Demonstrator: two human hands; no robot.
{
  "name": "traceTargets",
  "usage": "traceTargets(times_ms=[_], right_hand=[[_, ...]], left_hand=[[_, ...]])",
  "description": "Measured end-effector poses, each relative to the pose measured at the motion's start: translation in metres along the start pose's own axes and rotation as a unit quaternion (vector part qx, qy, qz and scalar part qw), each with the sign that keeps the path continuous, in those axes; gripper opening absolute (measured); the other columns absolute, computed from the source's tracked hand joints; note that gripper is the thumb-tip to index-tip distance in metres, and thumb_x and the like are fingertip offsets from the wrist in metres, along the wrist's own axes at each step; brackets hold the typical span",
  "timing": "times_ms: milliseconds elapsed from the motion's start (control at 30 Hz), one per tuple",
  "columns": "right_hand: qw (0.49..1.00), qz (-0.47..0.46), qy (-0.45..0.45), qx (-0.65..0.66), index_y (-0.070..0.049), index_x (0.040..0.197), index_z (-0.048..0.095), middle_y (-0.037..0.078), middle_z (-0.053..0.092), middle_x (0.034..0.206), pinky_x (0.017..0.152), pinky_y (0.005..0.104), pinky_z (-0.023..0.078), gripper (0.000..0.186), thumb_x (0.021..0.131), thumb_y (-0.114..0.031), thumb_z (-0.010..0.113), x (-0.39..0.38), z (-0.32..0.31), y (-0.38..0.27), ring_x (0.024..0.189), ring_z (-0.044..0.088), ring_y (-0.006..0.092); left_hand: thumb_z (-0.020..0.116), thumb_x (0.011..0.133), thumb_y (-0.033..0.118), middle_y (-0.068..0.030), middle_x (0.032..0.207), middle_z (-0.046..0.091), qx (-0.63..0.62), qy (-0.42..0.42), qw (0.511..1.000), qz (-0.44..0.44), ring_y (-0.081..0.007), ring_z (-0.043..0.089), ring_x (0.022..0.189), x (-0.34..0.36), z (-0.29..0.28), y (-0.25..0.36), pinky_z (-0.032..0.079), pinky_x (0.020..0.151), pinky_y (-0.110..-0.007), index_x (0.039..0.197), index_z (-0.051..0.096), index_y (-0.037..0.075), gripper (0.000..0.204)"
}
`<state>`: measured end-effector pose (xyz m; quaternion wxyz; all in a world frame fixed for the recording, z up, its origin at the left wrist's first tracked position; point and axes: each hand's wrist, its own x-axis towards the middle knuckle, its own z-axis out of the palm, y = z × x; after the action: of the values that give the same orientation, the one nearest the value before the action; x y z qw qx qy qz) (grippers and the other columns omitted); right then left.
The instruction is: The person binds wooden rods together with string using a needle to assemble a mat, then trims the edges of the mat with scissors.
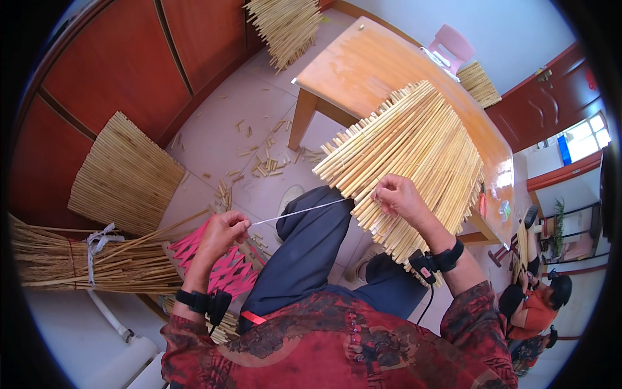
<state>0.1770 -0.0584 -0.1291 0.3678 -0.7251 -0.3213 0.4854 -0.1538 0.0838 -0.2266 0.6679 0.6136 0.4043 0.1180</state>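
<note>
I see straw-yellow stalks (421, 139) at two o'clock, white string (291, 214), dark-blue trousers (303, 243), a red-and-black patterned shirt (304, 347) at six.

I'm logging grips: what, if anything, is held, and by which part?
Left hand: white cord, pinched at its visible left end. Right hand: cannot tell.

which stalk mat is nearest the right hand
The middle mat, the big one right at the right hand. The left mat, the top mat and the far mat by the pink chair are all farther off.
</note>
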Motion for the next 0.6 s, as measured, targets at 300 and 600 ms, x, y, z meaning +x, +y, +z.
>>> traceTargets(times_ms=[300,600], right_hand=[[0.961,-0.107,-0.030,0.253,-0.003,0.083,0.051,-0.005,0.040,0.060,0.036,0.0141,0.030,0.008,0.083,-0.011,0.054,-0.024,-0.012,-0.073,0.045,0.035,0.0017],[0.920,-0.260,0.033,0.290,0.000,0.095,0.047,-0.004,0.038,0.058,0.036,0.0135,0.032,0.012,0.088,-0.011,0.047,-0.058,-0.050,-0.121,0.045,0.034,0.0013]], left_hand=[[0.055,0.077,0.015,-0.0032,0.059,0.055,0.129,-0.058,0.987,0.078,-0.0093,0.052,0.054,0.040,0.052,0.007,0.042,0.049,-0.024,0.078,0.060,0.002,0.014],[0.056,0.075,0.015,-0.0064,0.064,0.057,0.015,-0.063,0.993,0.104,-0.0110,0.053,0.054,0.073,0.106,0.036,0.042,0.049,-0.025,0.083,0.060,-0.001,0.018]])
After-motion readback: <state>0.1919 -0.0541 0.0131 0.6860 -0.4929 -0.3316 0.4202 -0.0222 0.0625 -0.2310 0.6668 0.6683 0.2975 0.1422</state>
